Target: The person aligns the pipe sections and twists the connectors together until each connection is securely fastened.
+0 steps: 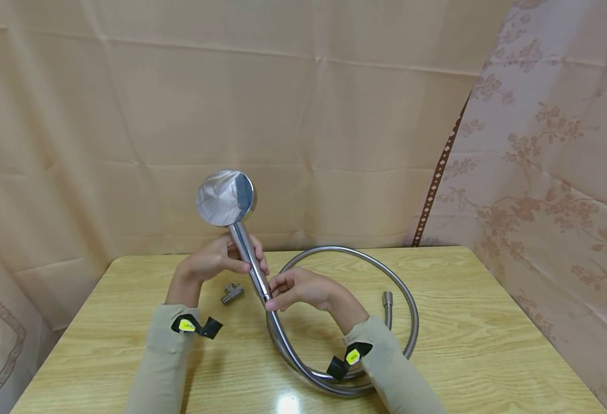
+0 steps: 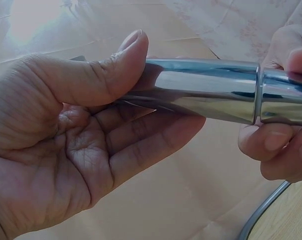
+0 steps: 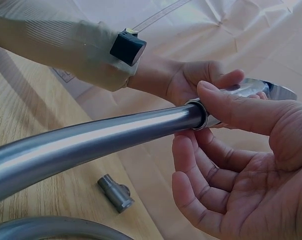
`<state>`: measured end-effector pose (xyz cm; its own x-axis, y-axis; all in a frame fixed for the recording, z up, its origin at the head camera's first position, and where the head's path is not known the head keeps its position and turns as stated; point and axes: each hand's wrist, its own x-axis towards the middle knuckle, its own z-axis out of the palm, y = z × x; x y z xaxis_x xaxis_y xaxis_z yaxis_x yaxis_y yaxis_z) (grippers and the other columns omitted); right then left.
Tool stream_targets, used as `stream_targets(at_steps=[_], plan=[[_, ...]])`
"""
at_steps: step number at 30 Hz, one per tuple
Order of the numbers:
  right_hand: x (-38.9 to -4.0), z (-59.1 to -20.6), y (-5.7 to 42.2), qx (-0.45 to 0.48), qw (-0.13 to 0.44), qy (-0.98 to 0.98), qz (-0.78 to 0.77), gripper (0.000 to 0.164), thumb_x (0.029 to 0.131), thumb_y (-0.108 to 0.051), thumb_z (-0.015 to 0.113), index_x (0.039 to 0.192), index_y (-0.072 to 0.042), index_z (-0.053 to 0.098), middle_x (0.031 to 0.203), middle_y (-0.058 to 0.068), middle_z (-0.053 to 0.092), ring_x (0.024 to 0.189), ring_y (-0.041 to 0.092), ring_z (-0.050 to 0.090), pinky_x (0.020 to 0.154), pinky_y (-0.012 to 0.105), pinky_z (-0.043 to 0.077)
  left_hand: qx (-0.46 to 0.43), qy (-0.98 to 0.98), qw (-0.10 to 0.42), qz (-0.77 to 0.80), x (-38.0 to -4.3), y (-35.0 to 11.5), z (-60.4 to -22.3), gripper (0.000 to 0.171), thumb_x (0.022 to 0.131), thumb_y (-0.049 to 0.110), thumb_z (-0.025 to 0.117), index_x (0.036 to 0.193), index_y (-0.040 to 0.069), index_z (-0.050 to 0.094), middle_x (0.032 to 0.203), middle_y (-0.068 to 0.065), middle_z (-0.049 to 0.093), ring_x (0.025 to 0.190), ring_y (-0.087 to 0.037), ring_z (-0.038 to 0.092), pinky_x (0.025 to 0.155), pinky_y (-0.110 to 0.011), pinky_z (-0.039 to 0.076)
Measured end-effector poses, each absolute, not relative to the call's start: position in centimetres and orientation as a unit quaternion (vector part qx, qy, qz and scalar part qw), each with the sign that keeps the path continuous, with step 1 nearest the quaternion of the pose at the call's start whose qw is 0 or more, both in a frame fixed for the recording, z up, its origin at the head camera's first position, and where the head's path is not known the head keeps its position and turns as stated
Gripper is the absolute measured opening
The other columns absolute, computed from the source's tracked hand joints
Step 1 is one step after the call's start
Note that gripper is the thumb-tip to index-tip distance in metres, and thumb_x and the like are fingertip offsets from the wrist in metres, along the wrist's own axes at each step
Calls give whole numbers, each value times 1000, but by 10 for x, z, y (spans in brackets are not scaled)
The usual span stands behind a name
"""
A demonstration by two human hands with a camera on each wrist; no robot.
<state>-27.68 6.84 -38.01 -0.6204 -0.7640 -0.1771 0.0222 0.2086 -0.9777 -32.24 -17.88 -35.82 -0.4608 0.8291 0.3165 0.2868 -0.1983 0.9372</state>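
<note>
A chrome handheld shower head (image 1: 222, 198) stands tilted above the table, its round face at the top. My left hand (image 1: 212, 259) grips its handle (image 2: 205, 85) between thumb and fingers. Just below, my right hand (image 1: 303, 287) pinches the hose's chrome connector nut (image 2: 285, 95) with thumb and fingertips. That nut meets the handle's lower end, a thin seam showing between them in the left wrist view. From the nut's rim (image 3: 196, 112) the grey metal shower hose (image 3: 91, 135) runs down to the table. Its other end (image 1: 388, 299) points up at the right.
Loops of the hose lie on the wooden table (image 1: 489, 345) around and under my right forearm. A small metal valve-like fitting (image 1: 232, 293) lies by my left wrist. Behind the table hangs a beige curtain (image 1: 282, 115), with a flowered one (image 1: 552, 161) at the right.
</note>
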Motion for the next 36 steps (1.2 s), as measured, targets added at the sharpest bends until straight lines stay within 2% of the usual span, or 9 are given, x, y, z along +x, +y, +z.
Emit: stream_targets(at_steps=[36], plan=[[-279,-380,69,-274,344,694,-570,21,94,2,66,111,15,64,82,-8,70,80,5,63,74,22,56,480,585,230,613,-325,-179,-358,21,92,-5,65,110,5,62,104,-4,74,105,-20,73,93,-37,60]])
